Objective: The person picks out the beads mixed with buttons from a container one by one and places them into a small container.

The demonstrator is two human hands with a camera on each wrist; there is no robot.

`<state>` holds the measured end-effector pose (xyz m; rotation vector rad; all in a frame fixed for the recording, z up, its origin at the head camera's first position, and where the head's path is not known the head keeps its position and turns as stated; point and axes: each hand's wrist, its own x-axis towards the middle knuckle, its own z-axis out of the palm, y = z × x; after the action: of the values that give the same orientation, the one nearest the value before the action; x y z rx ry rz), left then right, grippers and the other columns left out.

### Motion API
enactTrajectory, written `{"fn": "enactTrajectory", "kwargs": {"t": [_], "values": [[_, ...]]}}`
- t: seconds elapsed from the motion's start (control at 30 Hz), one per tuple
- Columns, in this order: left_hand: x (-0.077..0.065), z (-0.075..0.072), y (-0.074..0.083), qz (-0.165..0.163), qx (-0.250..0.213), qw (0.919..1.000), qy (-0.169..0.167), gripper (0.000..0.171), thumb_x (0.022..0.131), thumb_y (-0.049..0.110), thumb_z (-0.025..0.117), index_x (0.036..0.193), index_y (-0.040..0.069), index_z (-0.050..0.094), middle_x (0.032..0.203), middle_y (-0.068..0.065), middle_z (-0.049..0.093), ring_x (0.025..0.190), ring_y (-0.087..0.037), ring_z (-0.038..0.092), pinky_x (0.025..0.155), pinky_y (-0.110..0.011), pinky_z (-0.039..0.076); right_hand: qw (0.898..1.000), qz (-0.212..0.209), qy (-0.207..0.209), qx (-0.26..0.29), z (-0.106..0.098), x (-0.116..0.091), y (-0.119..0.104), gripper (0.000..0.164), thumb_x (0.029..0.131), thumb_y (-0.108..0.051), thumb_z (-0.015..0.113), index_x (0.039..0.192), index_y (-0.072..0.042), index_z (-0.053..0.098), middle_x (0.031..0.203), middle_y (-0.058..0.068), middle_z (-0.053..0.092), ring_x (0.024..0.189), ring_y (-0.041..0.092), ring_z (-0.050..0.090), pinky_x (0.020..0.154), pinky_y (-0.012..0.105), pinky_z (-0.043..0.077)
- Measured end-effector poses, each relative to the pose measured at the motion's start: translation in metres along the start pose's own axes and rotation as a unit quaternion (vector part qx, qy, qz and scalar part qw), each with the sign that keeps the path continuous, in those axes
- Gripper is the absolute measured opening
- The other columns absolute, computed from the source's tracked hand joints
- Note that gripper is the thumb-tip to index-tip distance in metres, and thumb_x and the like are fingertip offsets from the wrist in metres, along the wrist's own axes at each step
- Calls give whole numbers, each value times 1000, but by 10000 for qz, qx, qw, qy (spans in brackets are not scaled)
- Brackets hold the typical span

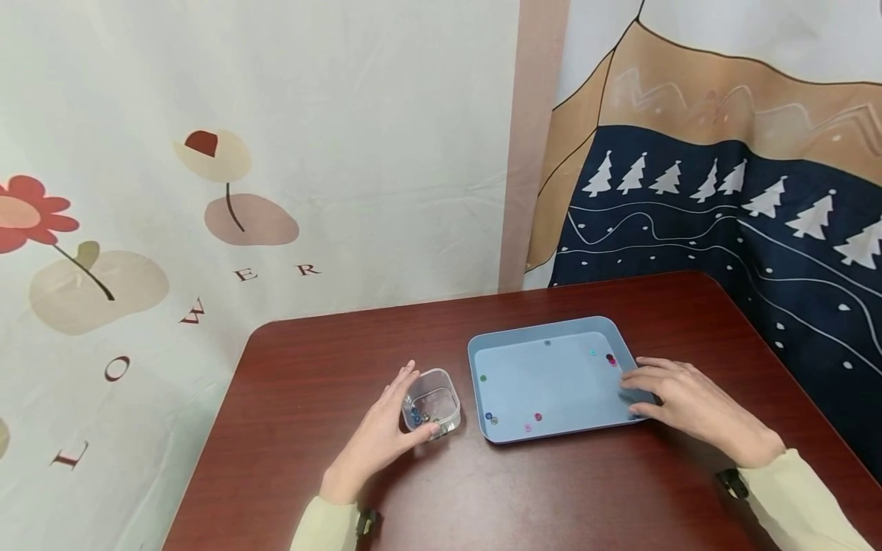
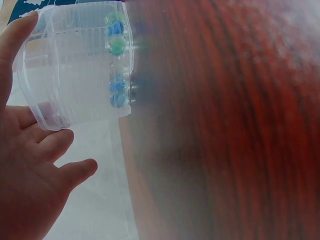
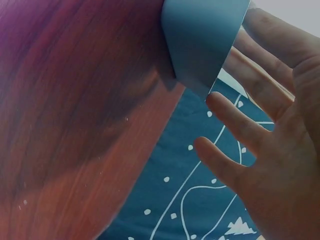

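Note:
A small clear plastic box (image 1: 448, 413) stands on the table left of the tray, with several blue and green beads (image 2: 117, 46) at its bottom. My left hand (image 1: 375, 444) holds it from the left, thumb at the near side and fingers along the far left side. The light blue tray (image 1: 551, 383) lies to the right, with small coloured round pieces scattered in it, among them a green one (image 1: 483, 378) and a pink one (image 1: 539, 417). At the tray's right rim rests my right hand (image 1: 689, 402), its fingers spread and loosely extended, nothing pinched between them.
Everything stands on a dark red wooden table (image 1: 310, 383) with rounded corners. Behind it hangs a pale flower-printed curtain (image 1: 386, 153). A navy cloth (image 1: 654, 222) with white trees hangs close along the right side.

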<state>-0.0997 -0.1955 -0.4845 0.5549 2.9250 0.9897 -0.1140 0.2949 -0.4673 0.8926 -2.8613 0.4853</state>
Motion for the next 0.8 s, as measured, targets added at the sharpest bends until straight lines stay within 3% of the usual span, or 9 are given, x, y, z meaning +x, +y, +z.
{"fn": "enactTrajectory", "kwargs": {"t": [0.2,0.4,0.53,0.67,0.8], "values": [[0,0,0,-78,-5,10000,-43,94,86,49,82,159,7,39,170,-4,27,155,-27,26,123,-57,25,9985,63,-471,-263,-5,6,0,39,76,-25,93,111,-12,80,113,5,75,123,43,60,93,69,51],[0,0,1,-148,-59,9998,-75,94,86,50,81,160,9,38,170,-3,26,154,-32,27,120,-63,29,9971,-4,-675,-353,-7,15,1,37,72,-25,95,104,-14,80,107,4,73,111,35,64,88,63,56],[0,0,1,-168,-83,9998,-103,94,87,50,81,160,9,38,171,-1,25,155,-30,26,120,-62,30,9984,-32,-559,-99,-8,13,4,31,77,-25,92,104,-15,80,106,-1,71,104,27,65,89,56,59],[0,0,0,-145,-96,9998,-87,94,86,49,81,160,9,38,170,-1,25,155,-29,26,120,-62,31,9994,-24,-284,213,-6,5,4,29,82,-30,88,106,-16,80,110,0,73,114,34,65,95,60,56],[0,0,-1,-104,-89,9999,-63,94,87,50,81,160,8,38,170,-2,25,155,-29,27,119,-61,33,9995,-130,15,272,1,-5,-1,33,78,-31,91,106,-18,80,111,-4,75,122,38,63,95,63,54]]}}
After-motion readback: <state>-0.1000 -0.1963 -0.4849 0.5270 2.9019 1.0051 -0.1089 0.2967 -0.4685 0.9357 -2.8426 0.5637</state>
